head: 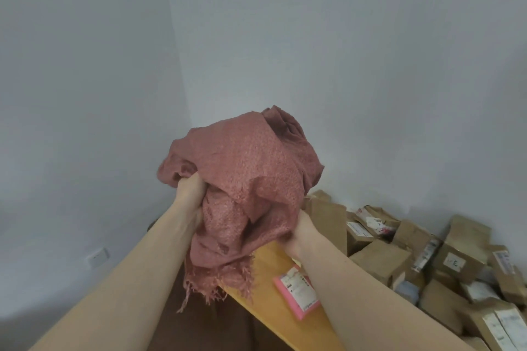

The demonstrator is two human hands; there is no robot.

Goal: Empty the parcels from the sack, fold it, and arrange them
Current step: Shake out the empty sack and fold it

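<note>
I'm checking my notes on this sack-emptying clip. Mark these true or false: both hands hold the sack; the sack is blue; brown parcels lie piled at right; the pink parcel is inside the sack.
1. Both hands hold the sack: true. The left hand and right hand each have a grip on the woven sack.
2. The sack is blue: false, it is dusty red.
3. Brown parcels lie piled at right: true.
4. The pink parcel is inside the sack: false, it lies on the yellow tabletop.

Sack folds cover most fingers of left hand and right hand. Labels on parcels too blurred to read. Pile cut off by right and bottom edges; pink packet partly behind forearm.
</note>
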